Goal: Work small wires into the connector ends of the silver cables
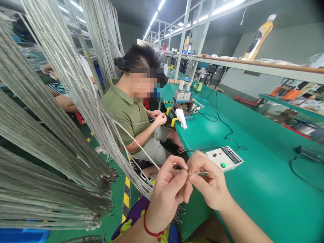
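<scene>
My left hand, with a red cord round its wrist, pinches the end of a pale braided cable. This cable runs up to the left, beside a hanging bundle of similar cables. Against its fingertips, my right hand is closed in a pinch on a thin whitish wire, which sticks out between thumb and fingers. Whether the wire and the cable are one piece is hidden by my fingers. Both hands are held together in front of the bench edge, near a white control box with a green button.
A co-worker in a green shirt sits ahead, handling a cable at a small press. The green bench carries black leads. More cable bundles hang at the left. A shelf with bottles runs above.
</scene>
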A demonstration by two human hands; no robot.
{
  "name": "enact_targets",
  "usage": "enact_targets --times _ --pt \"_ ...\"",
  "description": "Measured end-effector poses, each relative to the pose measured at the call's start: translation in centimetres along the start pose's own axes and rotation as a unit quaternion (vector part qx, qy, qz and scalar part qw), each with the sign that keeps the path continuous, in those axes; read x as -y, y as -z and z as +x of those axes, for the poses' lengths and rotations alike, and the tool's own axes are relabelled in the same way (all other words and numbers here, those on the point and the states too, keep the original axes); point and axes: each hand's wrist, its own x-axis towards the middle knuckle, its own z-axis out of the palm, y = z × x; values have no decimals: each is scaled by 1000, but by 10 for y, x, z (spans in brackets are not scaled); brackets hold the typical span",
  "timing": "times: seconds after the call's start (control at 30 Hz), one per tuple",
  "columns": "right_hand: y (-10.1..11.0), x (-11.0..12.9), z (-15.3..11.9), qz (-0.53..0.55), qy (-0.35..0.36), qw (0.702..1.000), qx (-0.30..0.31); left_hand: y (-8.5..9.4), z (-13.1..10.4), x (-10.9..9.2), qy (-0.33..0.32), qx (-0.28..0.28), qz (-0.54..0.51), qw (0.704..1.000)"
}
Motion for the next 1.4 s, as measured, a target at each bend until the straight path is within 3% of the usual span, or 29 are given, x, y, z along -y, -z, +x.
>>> enact_targets --times 0.2,0.4,0.6,0.67,0.83,0.93,1.07,1.13,1.27,1.33,1.4 --pt "15 8 4 -17 14 1000 -5 -4 -2 -3 19 10 13 1000" --pt "26 -4 5 -6 -8 999 -31 -8 -2 -1 27 -16 44 999" --pt "38 -21 11 93 -46 979 -174 -2 -4 -1 -4 -69 51 996" --pt "35 -21 10 67 -63 984 -150 0 -2 -1 -29 -76 58 995" --pt "2 -12 8 52 -122 991 20 8 8 2 -150 -86 185 967" --pt "-12 -16 7 54 -126 990 38 14 12 1 -162 -98 279 941" --pt "-8 -29 -19 47 -131 990 3 16 16 3 -119 -63 356 925" --pt "-5 -34 -43 60 -176 982 -22 14 18 7 -91 -39 439 893" --pt "-4 -37 -88 115 -254 957 -85 12 26 19 -38 85 572 815" --pt "-4 -39 -98 152 -274 945 -91 14 30 23 -10 146 582 800" --pt "-1 -43 -101 189 -281 937 -84 19 35 26 8 178 568 804"
